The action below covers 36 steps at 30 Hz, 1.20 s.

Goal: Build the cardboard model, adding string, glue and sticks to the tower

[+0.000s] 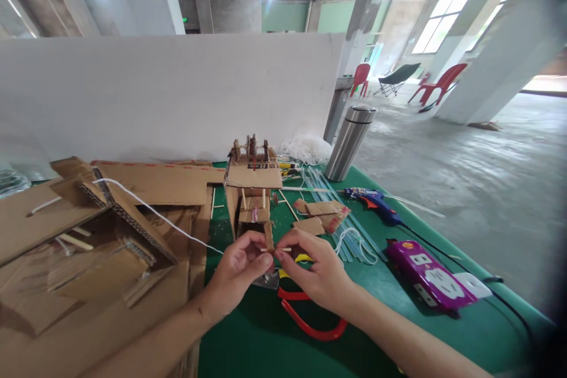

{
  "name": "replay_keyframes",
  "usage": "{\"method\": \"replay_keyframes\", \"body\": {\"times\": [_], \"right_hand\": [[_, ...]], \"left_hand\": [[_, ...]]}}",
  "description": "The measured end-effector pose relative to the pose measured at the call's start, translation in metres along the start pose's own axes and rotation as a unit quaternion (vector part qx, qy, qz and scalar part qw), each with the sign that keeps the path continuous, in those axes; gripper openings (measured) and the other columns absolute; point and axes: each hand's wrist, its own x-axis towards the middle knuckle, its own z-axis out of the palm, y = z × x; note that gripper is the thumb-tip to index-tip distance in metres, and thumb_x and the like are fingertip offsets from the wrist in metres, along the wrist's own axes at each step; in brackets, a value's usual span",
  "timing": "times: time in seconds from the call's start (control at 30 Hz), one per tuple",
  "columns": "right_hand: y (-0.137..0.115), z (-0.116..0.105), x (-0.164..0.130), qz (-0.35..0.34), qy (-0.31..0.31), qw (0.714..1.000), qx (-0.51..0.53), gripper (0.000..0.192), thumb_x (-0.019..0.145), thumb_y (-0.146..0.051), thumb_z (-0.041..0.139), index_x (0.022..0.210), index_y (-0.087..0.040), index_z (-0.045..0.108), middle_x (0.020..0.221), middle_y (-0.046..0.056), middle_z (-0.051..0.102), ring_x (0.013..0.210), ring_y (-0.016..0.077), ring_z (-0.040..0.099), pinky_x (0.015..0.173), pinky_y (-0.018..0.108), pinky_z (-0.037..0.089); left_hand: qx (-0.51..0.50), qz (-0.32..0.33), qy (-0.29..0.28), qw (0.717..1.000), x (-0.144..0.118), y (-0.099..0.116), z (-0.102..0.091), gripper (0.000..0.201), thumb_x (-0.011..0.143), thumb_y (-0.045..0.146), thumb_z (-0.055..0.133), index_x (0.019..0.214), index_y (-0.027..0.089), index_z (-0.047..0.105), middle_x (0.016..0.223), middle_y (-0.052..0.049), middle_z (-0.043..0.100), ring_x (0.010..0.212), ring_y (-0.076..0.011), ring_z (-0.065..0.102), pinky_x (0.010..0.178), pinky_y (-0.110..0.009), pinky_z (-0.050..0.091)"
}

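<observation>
Between my two hands is a small strip of cardboard with a short wooden stick crossing its lower end. My left hand pinches the strip from the left side. On the right, the fingertips of my right hand close on the stick. Just beyond my fingers stands a cardboard model with wooden sticks and upright cardboard pieces on top. Red-handled scissors lie under my right hand, partly hidden by it.
Cardboard sheets and a built cardboard piece with white string fill the left. On the right are a blue glue gun, clear glue sticks, cardboard scraps, a purple power strip and a steel flask. A white panel stands behind.
</observation>
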Motion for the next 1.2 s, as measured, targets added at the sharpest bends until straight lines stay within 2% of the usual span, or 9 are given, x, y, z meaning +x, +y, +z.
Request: {"method": "replay_keyframes", "body": {"times": [0.1, 0.3, 0.57, 0.7, 0.83, 0.9, 1.07, 1.2], "right_hand": [[0.0, 0.0005, 0.0012, 0.014, 0.001, 1.0, 0.005, 0.008, 0.089, -0.021, 0.057, 0.082, -0.02, 0.06, 0.069, -0.001, 0.063, 0.059, 0.0113, 0.058, 0.055, 0.02, 0.046], [0.0001, 0.0013, 0.0013, 0.029, -0.003, 0.999, 0.027, 0.009, 0.09, -0.024, 0.056, 0.081, -0.02, 0.058, 0.067, -0.002, 0.061, 0.057, 0.0108, 0.056, 0.053, 0.02, 0.044], [-0.0001, 0.0012, 0.0006, 0.053, -0.024, 0.998, 0.036, 0.011, 0.091, -0.026, 0.056, 0.082, -0.02, 0.058, 0.068, -0.001, 0.063, 0.058, 0.0116, 0.058, 0.054, 0.021, 0.046], [-0.0007, 0.0003, 0.0003, 0.021, -0.02, 0.999, 0.015, 0.008, 0.091, -0.023, 0.055, 0.084, -0.02, 0.058, 0.069, 0.0, 0.063, 0.059, 0.012, 0.058, 0.055, 0.022, 0.047], [0.0004, 0.0003, 0.0003, -0.034, -0.01, 0.999, -0.021, 0.006, 0.089, -0.019, 0.054, 0.084, -0.02, 0.057, 0.072, 0.001, 0.062, 0.062, 0.0129, 0.058, 0.057, 0.023, 0.047], [0.0008, 0.0003, 0.0, -0.039, -0.012, 0.999, -0.027, 0.006, 0.089, -0.018, 0.054, 0.084, -0.021, 0.057, 0.073, 0.001, 0.062, 0.063, 0.0132, 0.058, 0.058, 0.024, 0.047], [0.0, 0.0, -0.0007, 0.001, -0.037, 0.999, 0.002, 0.007, 0.091, -0.02, 0.051, 0.09, -0.02, 0.058, 0.074, 0.001, 0.063, 0.063, 0.0126, 0.058, 0.058, 0.023, 0.048], [-0.0003, 0.0012, -0.0006, 0.046, -0.049, 0.997, 0.025, 0.01, 0.091, -0.022, 0.05, 0.085, -0.019, 0.057, 0.07, 0.0, 0.063, 0.06, 0.0118, 0.056, 0.055, 0.022, 0.046]], "left_hand": [[0.007, 0.013, -0.005, 1.0, 0.0, 0.0013, -0.0004, 0.033, 0.073, 0.04, 0.083, 0.085, 0.017, 0.062, 0.075, 0.004, 0.059, 0.07, -0.0069, 0.055, 0.067, -0.016, 0.046], [0.048, 0.014, -0.005, 0.999, -0.0001, 0.0019, -0.0019, 0.033, 0.077, 0.044, 0.078, 0.083, 0.018, 0.059, 0.071, 0.005, 0.058, 0.068, -0.0076, 0.055, 0.066, -0.017, 0.046], [0.045, 0.004, -0.012, 0.999, -0.002, 0.0025, -0.0005, 0.033, 0.08, 0.046, 0.074, 0.086, 0.019, 0.056, 0.074, 0.005, 0.059, 0.068, -0.0084, 0.06, 0.065, -0.019, 0.049], [0.051, 0.005, -0.009, 0.999, -0.003, 0.0056, 0.0009, 0.033, 0.079, 0.044, 0.075, 0.084, 0.019, 0.055, 0.072, 0.005, 0.059, 0.064, -0.008, 0.06, 0.063, -0.019, 0.05], [0.068, 0.012, 0.012, 0.998, -0.0036, 0.0063, 0.002, 0.032, 0.078, 0.043, 0.077, 0.082, 0.018, 0.058, 0.07, 0.004, 0.061, 0.064, -0.0086, 0.061, 0.064, -0.019, 0.05], [0.068, 0.009, 0.026, 0.997, -0.0036, 0.0055, 0.0024, 0.032, 0.076, 0.044, 0.078, 0.08, 0.018, 0.058, 0.069, 0.004, 0.062, 0.064, -0.0093, 0.061, 0.064, -0.02, 0.05], [0.063, 0.0, 0.044, 0.997, -0.0033, 0.0047, 0.0029, 0.033, 0.074, 0.044, 0.079, 0.078, 0.018, 0.059, 0.067, 0.004, 0.062, 0.064, -0.0104, 0.062, 0.063, -0.021, 0.051], [0.069, -0.001, 0.04, 0.997, -0.0039, 0.0059, 0.0027, 0.033, 0.075, 0.046, 0.078, 0.079, 0.018, 0.061, 0.068, 0.003, 0.063, 0.065, -0.011, 0.062, 0.065, -0.022, 0.052]]}}
